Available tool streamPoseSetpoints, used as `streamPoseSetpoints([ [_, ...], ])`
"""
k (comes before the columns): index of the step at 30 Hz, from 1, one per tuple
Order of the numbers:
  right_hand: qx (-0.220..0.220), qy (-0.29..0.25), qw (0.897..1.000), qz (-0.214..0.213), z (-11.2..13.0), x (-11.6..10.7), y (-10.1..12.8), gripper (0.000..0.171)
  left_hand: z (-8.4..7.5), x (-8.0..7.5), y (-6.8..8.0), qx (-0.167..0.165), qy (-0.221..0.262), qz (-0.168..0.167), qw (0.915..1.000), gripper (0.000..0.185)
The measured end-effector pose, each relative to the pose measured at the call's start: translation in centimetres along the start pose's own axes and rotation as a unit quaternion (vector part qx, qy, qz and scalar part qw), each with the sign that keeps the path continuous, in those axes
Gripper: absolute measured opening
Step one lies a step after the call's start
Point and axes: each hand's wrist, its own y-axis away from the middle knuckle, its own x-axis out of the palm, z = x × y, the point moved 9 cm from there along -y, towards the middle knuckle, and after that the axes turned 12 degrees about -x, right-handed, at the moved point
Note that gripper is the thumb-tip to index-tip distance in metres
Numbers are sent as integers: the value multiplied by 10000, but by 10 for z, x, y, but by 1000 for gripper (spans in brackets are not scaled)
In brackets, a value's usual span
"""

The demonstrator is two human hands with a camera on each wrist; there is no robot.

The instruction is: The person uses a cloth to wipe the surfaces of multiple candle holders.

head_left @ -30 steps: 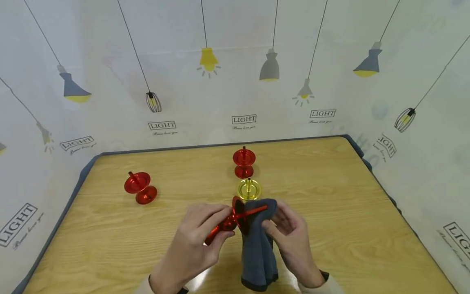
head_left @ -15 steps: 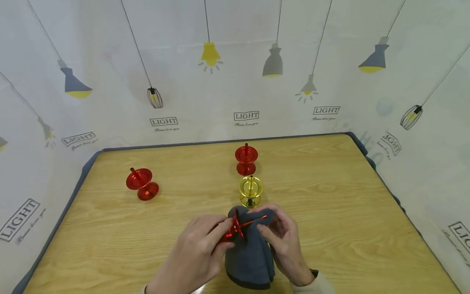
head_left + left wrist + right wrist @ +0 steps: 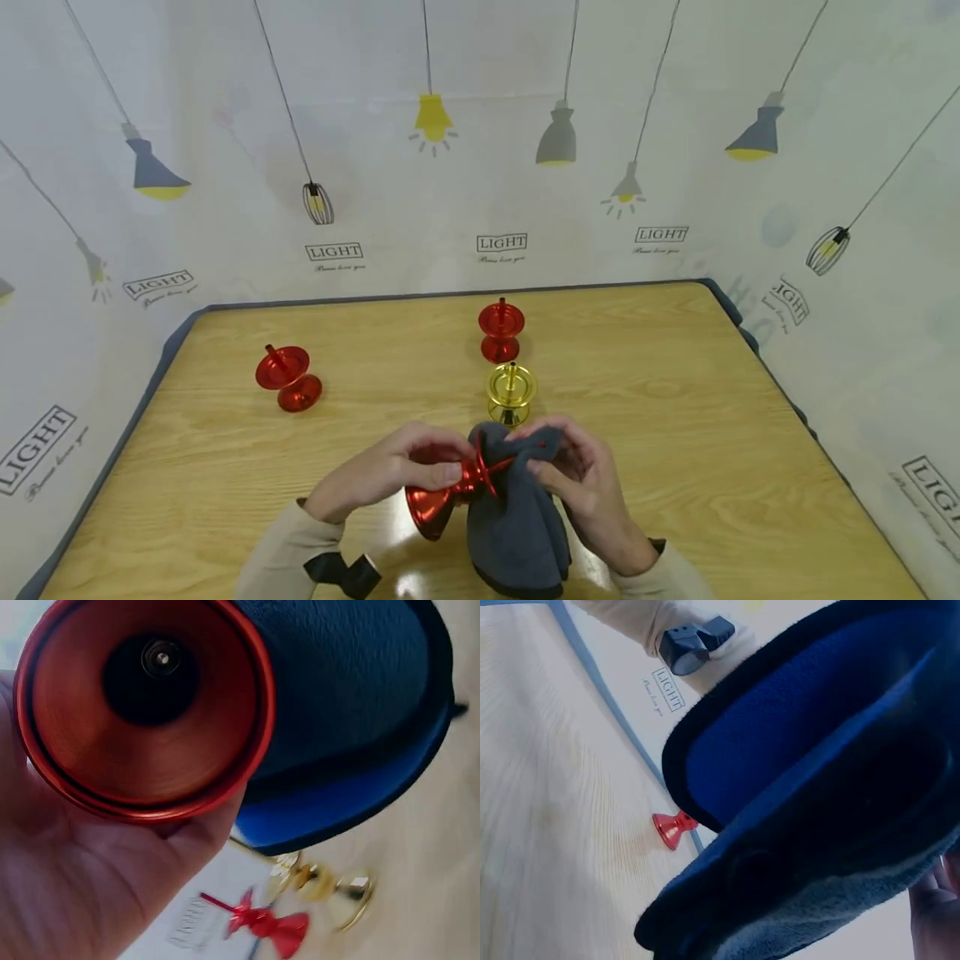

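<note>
The left hand [image 3: 390,475] grips a red metal candle holder [image 3: 438,500] by its narrow waist, fingers curled round it, held tipped on its side just above the near edge of the wooden table [image 3: 675,433]. The right hand [image 3: 581,483] pinches a dark blue cloth [image 3: 517,525] bunched over the holder's upper dish and spike, and the cloth's loose end hangs down to the table.

The polished waist looks slick, so a hard rub from the cloth could twist the holder out of the left fingers and drop it onto the wood. The thin spike sits under the fabric near the right fingertips, so pressing hard there might jab a finger or snag the cloth. A gold candle holder [image 3: 511,392] stands just beyond the hands, with 1 red candle holder [image 3: 500,330] behind it; a forward sweep of the cloth could knock either over. A 3rd red holder [image 3: 288,380] leans well off to the left.

The cloth hides the upper dish and most of the spike. The left wrist view shows only the round base [image 3: 142,712] close up, and the gold holder there is blurred. The right wrist view is almost filled by cloth, so the right fingers' exact hold is hard to make out
</note>
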Motion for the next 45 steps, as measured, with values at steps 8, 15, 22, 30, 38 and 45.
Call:
streamPoseSetpoints([
  [8,256,268,9925,-1161,1,-22,-7,29,-37,4,8,1170,-2674,-2639,9193,46],
  [15,370,297,9863,-1582,3,-27,-6,30,-65,24,25,2114,-4507,-4471,7431,42],
  [22,264,371,9945,-941,5,-22,-8,25,-53,13,17,2013,-3563,-3311,8502,37],
  [30,8,312,9995,-43,5,-12,-3,28,3,6,-14,149,-144,-146,9997,33],
  [38,563,578,9951,-564,-7,-21,0,23,1,4,-13,400,-638,-1000,9921,34],
  [45,1018,575,9827,-1439,-16,-29,3,23,-42,17,11,1694,-3844,-3612,8326,48],
])
